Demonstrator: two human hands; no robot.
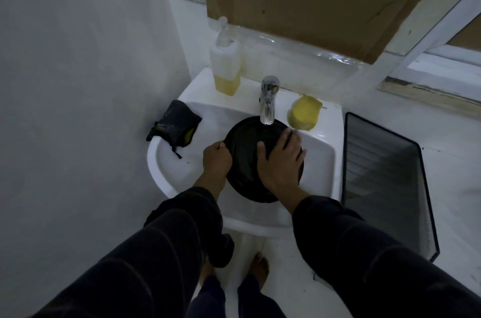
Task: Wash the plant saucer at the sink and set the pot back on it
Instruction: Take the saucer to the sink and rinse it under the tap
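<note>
Both hands' grip on saucer (244, 159)

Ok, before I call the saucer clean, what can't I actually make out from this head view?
- Water flow: the tap spout sits over the black saucer; any stream is too dim to tell.
- Saucer's inner face: largely covered by the right hand; dirt or soap cannot be judged.
- Saucer's left rim: hidden under the left hand.
- The pot: nowhere in the head view.
- Sink drain: hidden beneath the saucer.

Black round saucer (244, 151) tilted in white sink (161, 161) basin (far rim under tap).
</note>
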